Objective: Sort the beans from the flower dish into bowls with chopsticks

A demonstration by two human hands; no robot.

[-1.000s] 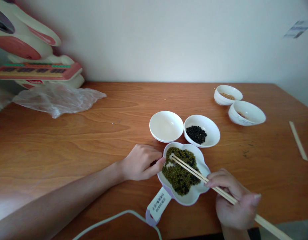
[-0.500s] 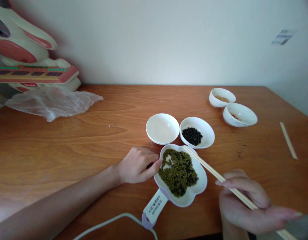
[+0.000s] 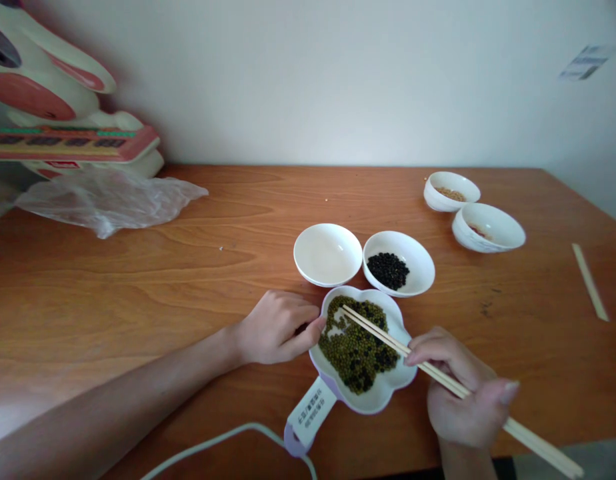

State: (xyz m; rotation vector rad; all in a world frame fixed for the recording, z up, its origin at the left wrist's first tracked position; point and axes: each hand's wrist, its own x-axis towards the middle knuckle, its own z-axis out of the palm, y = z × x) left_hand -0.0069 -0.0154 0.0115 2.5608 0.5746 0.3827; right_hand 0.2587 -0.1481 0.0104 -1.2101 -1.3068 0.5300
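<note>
Between the two hands sits the flower dish (image 3: 381, 402), full of green and black beans (image 3: 359, 357); the left hand (image 3: 281, 328) pinches its rim, thumb and finger closed on it; the right hand (image 3: 465, 390) grips the chopsticks (image 3: 438, 377), their tips down in the beans; past the left hand, a white bowl (image 3: 328, 255) stands beside the bowl of black beans (image 3: 418, 267).

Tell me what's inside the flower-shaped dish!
The flower-shaped dish holds green beans mixed with black ones. Whatever the beans cover, I can't see.
</note>
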